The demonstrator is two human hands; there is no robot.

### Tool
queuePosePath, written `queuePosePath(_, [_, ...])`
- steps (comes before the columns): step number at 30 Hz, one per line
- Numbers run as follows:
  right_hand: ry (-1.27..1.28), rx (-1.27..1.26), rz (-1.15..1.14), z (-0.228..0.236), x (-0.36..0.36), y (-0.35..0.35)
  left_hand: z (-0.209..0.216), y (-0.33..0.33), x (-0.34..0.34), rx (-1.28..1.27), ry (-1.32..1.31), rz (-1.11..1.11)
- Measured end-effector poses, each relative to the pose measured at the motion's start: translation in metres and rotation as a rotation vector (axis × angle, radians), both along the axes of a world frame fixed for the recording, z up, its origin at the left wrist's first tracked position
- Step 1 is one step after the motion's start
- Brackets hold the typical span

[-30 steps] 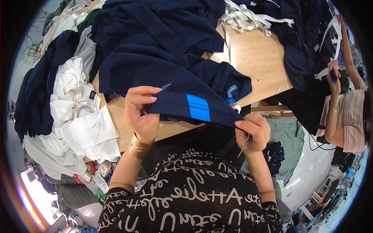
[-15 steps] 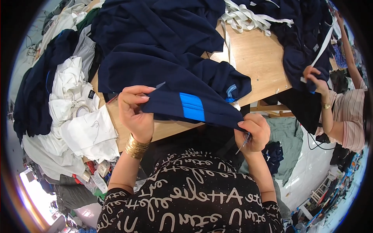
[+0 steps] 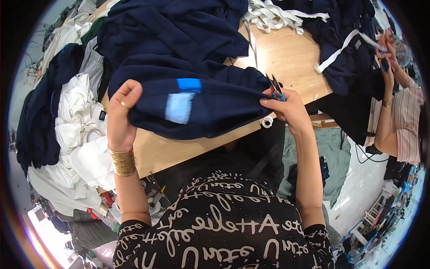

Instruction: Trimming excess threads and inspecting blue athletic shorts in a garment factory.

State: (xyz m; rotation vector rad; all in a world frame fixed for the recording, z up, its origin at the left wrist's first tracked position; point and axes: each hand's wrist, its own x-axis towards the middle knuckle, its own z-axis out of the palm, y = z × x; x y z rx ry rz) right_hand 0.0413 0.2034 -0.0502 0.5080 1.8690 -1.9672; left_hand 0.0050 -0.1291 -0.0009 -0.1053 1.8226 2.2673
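Stretched between my hands is a navy blue garment (image 3: 219,110), lifted above the near edge of the table. A bright blue patch (image 3: 189,84) shows on it, with a paler blue patch (image 3: 179,107) with stitched edges just below. My left hand (image 3: 124,110) is closed on the garment's left end, a ring on one finger and gold bangles at the wrist. At the other end my right hand (image 3: 286,107) pinches the cloth. Small scissors (image 3: 277,89) with blue handles are also in that hand, blades pointing up and away.
More navy cloth (image 3: 170,31) is heaped on the wooden table (image 3: 295,67). White tape (image 3: 271,18) lies in a tangle at the back. White garments (image 3: 80,103) pile up at left. On the right, a person in a striped top (image 3: 405,121) handles white tape (image 3: 340,51).
I have turned and spread the garment, bringing the pale patch into view. My left hand moved left, my right hand rose, and the scissors now point up. The other person's hands drew together.
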Motion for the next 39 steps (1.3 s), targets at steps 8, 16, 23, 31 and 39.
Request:
queuePosePath(8, [-0.078,-0.297,-0.108,0.005,0.002,-0.004,-0.012,-0.008,-0.004,0.064,-0.019,0.165])
queuePosePath(16, [-0.035,-0.327,-0.125,0.012,0.008,-0.005,-0.019,-0.017,-0.002,0.037,0.019,0.126])
queuePosePath(23, [-0.011,-0.332,-0.143,0.008,0.008,-0.001,-0.02,-0.017,-0.005,-0.005,0.038,0.109])
queuePosePath(31, [0.069,-0.254,0.01,0.017,0.012,0.002,-0.013,-0.018,-0.001,-0.011,0.026,0.113])
queuePosePath(39, [0.179,-0.057,0.462,0.003,0.042,0.007,-0.006,-0.045,0.02,-0.405,-0.129,-0.345])
